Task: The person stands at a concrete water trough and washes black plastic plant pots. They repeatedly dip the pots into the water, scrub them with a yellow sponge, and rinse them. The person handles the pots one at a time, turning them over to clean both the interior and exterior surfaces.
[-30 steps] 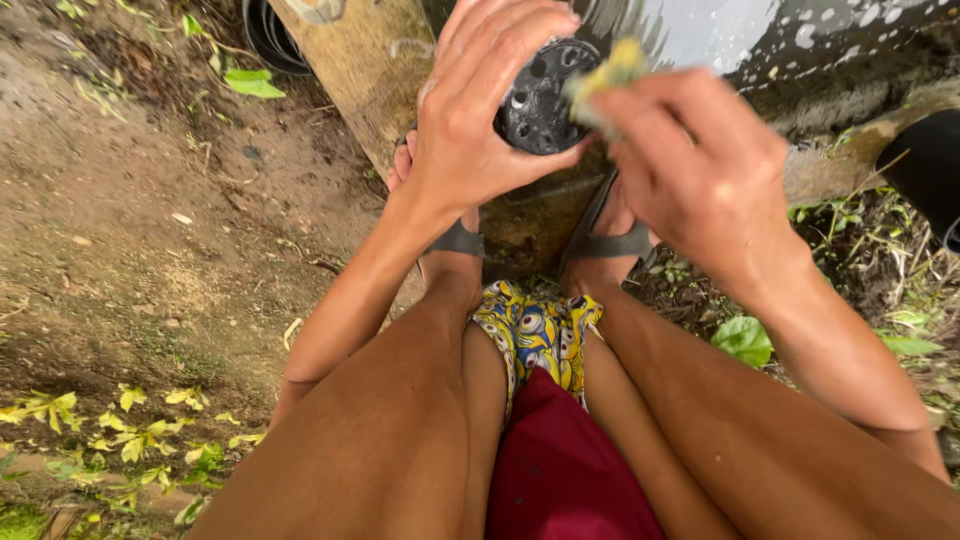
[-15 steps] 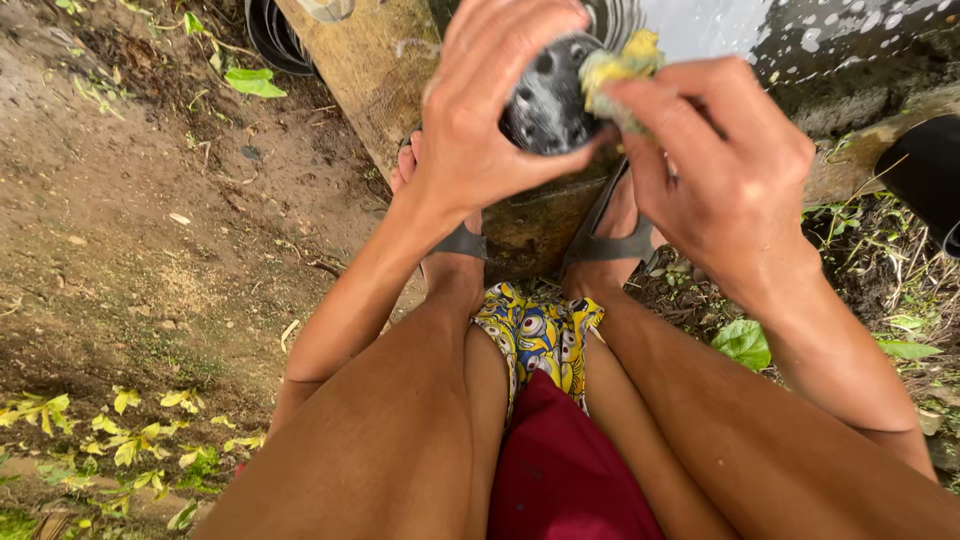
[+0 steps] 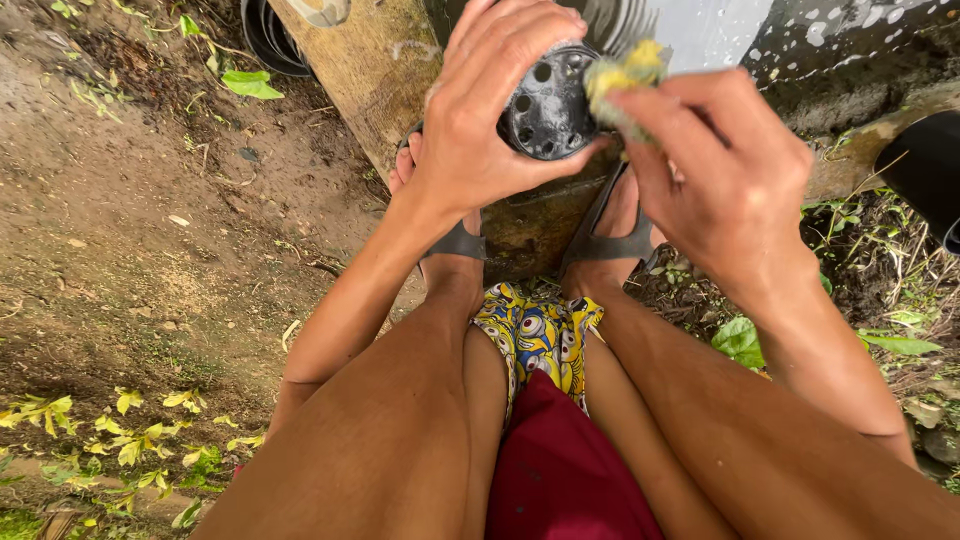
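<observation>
My left hand point(image 3: 495, 110) grips a small round black plastic piece with several holes point(image 3: 548, 105), holding it up in front of me. A yellow-green sponge point(image 3: 622, 80) is pinched in my right hand point(image 3: 725, 180) and pressed against the right edge of the black piece. Both hands are wet. I am squatting, with my knees and sandalled feet below the hands.
A wooden plank point(image 3: 360, 70) runs diagonally under my feet. A wet grey basin point(image 3: 720, 30) with water sits beyond the hands. Black containers sit at the top left point(image 3: 265, 40) and right edge point(image 3: 925, 170). Bare earth with small leaves lies to the left.
The right hand with the sponge has shifted slightly along the edge of the black piece. The left hand has kept its grip.
</observation>
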